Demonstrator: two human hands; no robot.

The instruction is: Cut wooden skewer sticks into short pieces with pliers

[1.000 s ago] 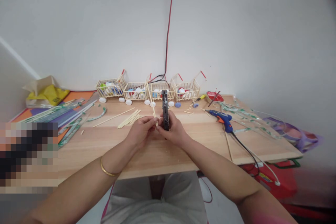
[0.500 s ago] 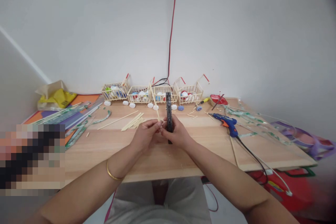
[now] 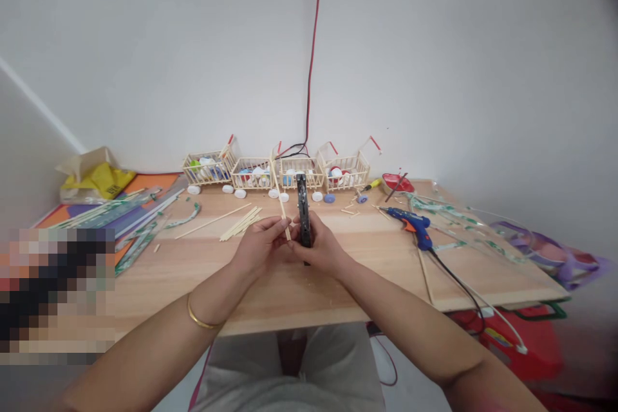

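Observation:
Over the middle of the wooden board (image 3: pixel 203 270), my left hand (image 3: pixel 258 246) pinches a thin bamboo stick (image 3: pixel 279 198) that slants up and away from me. My right hand (image 3: pixel 322 248) is wrapped round a black tool (image 3: pixel 303 209) held upright, edge-on to the camera. The stick's lower end meets the black tool between my two hands. Both hands hover just above the board, close together.
Several small stick-built carts (image 3: pixel 275 170) with bottle-cap wheels line the wall. Loose sticks (image 3: pixel 239 222) lie left of my hands. A blue glue gun (image 3: pixel 410 222) with its cord lies at right, near a red dish (image 3: pixel 394 182). Green strips and coloured sheets (image 3: pixel 120 219) cover the left.
My hands stay together on the stick and the black tool; the camera view shifted slightly. The stick's tilt changed a little.

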